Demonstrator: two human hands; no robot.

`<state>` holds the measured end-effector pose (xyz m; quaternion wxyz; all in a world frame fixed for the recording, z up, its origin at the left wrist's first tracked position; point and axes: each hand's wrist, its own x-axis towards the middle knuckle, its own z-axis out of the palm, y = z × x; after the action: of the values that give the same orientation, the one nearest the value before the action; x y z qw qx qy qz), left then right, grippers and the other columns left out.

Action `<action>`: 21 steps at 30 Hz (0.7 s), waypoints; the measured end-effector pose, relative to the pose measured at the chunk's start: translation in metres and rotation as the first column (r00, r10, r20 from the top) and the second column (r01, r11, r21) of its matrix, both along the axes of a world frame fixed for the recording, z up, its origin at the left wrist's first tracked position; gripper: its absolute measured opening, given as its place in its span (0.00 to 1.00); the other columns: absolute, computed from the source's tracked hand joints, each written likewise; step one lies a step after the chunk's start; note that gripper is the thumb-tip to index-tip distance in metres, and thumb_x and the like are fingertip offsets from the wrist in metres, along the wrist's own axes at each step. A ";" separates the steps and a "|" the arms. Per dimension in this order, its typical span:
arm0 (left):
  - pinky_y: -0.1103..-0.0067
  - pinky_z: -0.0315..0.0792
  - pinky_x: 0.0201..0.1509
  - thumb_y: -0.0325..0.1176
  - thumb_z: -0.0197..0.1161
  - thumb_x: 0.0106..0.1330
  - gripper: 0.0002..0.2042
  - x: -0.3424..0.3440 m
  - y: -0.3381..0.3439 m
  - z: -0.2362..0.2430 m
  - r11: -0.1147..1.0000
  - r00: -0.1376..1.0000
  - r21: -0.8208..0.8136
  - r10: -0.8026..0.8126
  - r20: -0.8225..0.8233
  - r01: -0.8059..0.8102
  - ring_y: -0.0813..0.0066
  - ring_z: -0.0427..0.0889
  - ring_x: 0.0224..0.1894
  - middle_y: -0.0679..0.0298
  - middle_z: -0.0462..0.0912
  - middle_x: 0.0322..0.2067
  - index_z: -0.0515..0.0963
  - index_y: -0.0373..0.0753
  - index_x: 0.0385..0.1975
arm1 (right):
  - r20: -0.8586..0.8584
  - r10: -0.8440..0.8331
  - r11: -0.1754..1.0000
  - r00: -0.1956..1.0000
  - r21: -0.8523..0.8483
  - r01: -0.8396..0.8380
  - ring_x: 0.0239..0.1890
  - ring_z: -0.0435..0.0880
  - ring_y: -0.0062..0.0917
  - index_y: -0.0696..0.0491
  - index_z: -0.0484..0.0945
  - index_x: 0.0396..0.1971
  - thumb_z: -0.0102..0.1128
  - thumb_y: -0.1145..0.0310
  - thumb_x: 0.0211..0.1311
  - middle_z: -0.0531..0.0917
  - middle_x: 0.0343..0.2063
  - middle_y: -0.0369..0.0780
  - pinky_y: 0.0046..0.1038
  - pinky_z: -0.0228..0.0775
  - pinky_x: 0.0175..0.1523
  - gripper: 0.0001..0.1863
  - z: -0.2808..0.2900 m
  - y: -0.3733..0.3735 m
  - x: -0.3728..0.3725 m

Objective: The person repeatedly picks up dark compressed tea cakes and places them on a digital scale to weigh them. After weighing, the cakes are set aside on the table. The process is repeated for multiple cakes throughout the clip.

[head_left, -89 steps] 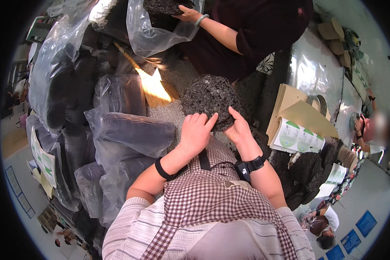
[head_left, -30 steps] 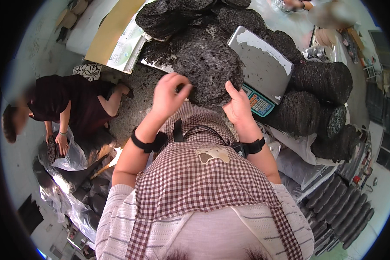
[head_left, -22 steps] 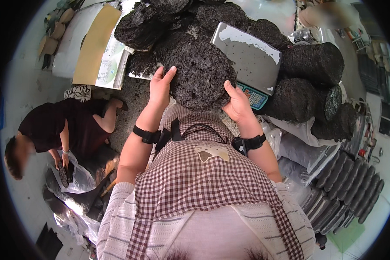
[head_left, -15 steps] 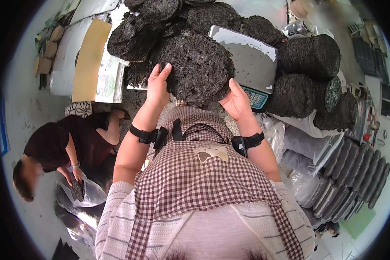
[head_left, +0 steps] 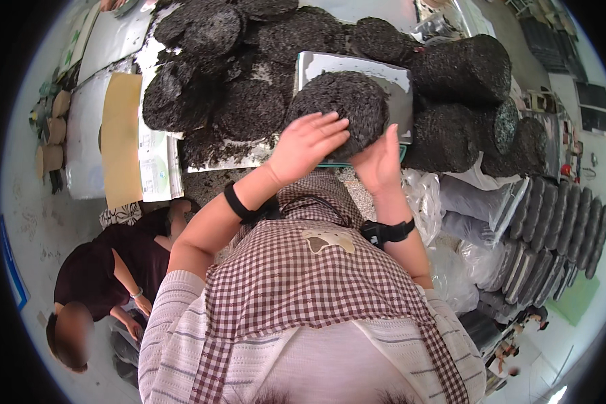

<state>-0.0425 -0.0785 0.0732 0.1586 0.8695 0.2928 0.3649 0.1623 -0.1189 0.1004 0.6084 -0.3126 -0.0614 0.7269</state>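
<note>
The left hand (head_left: 312, 145), grip released, lies flat on a rough black round disc (head_left: 353, 97) over the rectangular silver-grey metal scale (head_left: 401, 111). The right hand (head_left: 378, 160) touches its edge; whether that grip grasps cannot be told. White paper sheets (head_left: 156, 168) at left carry illegible small print.

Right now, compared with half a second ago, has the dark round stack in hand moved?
Yes, rightward. Against the scale, the dark round stack appeared mostly to the left; now it shows across the scale.
</note>
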 end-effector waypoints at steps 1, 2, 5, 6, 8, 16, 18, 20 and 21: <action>0.60 0.63 0.77 0.20 0.63 0.53 0.30 0.013 -0.001 -0.004 0.998 0.994 0.011 -0.061 -0.094 0.063 0.56 0.73 0.71 0.56 0.79 0.65 0.76 0.39 0.62 | -0.091 0.002 1.000 0.996 0.022 0.000 0.68 0.73 0.33 0.56 0.69 0.68 0.55 0.58 0.80 0.77 0.65 0.39 0.40 0.61 0.75 0.25 0.000 0.001 -0.004; 0.59 0.59 0.79 0.24 0.64 0.59 0.27 0.020 0.002 -0.007 0.990 0.990 -0.108 -0.103 -0.095 0.092 0.58 0.69 0.74 0.57 0.77 0.67 0.76 0.40 0.63 | 0.099 -0.046 0.999 0.994 0.034 0.043 0.63 0.78 0.32 0.57 0.70 0.66 0.58 0.63 0.78 0.79 0.63 0.39 0.36 0.66 0.71 0.23 -0.021 0.005 0.005; 0.58 0.60 0.78 0.34 0.67 0.64 0.26 0.017 0.011 0.006 0.968 0.989 -0.201 -0.147 0.035 0.151 0.58 0.71 0.73 0.57 0.77 0.66 0.75 0.40 0.64 | 0.732 -0.259 0.961 0.630 0.261 0.092 0.58 0.81 0.31 0.59 0.70 0.64 0.57 0.71 0.77 0.80 0.61 0.40 0.33 0.70 0.66 0.20 -0.029 0.007 0.026; 0.59 0.63 0.76 0.36 0.65 0.67 0.24 0.010 0.012 0.006 0.969 0.994 -0.237 -0.053 0.098 0.075 0.56 0.74 0.70 0.56 0.78 0.65 0.75 0.39 0.63 | 0.916 -0.247 0.964 0.315 0.266 -0.019 0.56 0.83 0.31 0.60 0.70 0.65 0.56 0.76 0.74 0.81 0.59 0.43 0.28 0.72 0.63 0.22 -0.030 0.005 0.041; 0.66 0.70 0.67 0.34 0.59 0.74 0.19 0.001 0.005 -0.024 0.727 0.904 -0.671 0.373 0.208 -0.145 0.54 0.79 0.60 0.52 0.80 0.58 0.76 0.32 0.60 | 0.918 -0.363 0.853 -0.160 0.259 -0.453 0.67 0.76 0.38 0.56 0.70 0.68 0.63 0.75 0.67 0.78 0.65 0.45 0.39 0.63 0.73 0.29 -0.016 0.021 0.062; 0.68 0.71 0.67 0.41 0.56 0.79 0.23 -0.049 0.011 -0.117 0.469 0.647 -0.715 0.762 0.031 -0.519 0.58 0.80 0.59 0.47 0.81 0.56 0.74 0.26 0.61 | 0.981 -0.150 0.970 -0.124 0.122 -0.210 0.66 0.77 0.43 0.60 0.74 0.63 0.68 0.67 0.67 0.76 0.63 0.51 0.42 0.71 0.69 0.28 -0.033 0.001 0.166; 0.67 0.71 0.67 0.45 0.57 0.78 0.26 -0.048 0.016 -0.133 0.406 0.615 -0.725 0.788 -0.033 -0.557 0.55 0.80 0.60 0.44 0.81 0.56 0.75 0.25 0.60 | 0.993 -0.008 0.991 0.117 0.023 -0.129 0.64 0.79 0.40 0.61 0.73 0.63 0.66 0.65 0.71 0.77 0.62 0.53 0.39 0.74 0.66 0.26 -0.054 0.016 0.172; 0.68 0.70 0.67 0.47 0.56 0.78 0.27 -0.032 0.025 -0.128 0.364 0.590 -0.739 0.805 -0.056 -0.567 0.53 0.80 0.61 0.42 0.82 0.57 0.75 0.25 0.60 | 0.981 -0.043 0.984 0.190 0.074 -0.162 0.62 0.80 0.40 0.62 0.73 0.63 0.65 0.62 0.72 0.77 0.61 0.52 0.38 0.75 0.65 0.26 -0.070 0.041 0.173; 0.68 0.70 0.68 0.48 0.56 0.78 0.28 -0.022 0.030 -0.118 0.357 0.588 -0.753 0.807 -0.049 -0.553 0.52 0.80 0.62 0.41 0.81 0.57 0.76 0.25 0.60 | 0.991 -0.084 0.976 0.105 0.103 -0.191 0.61 0.81 0.39 0.62 0.73 0.62 0.66 0.61 0.71 0.77 0.61 0.52 0.38 0.77 0.63 0.27 -0.065 0.054 0.167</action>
<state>-0.0648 -0.0482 -0.0450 0.3528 0.4563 0.7145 0.3961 0.3294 -0.0648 0.0353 0.4126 -0.6509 -0.5378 0.3419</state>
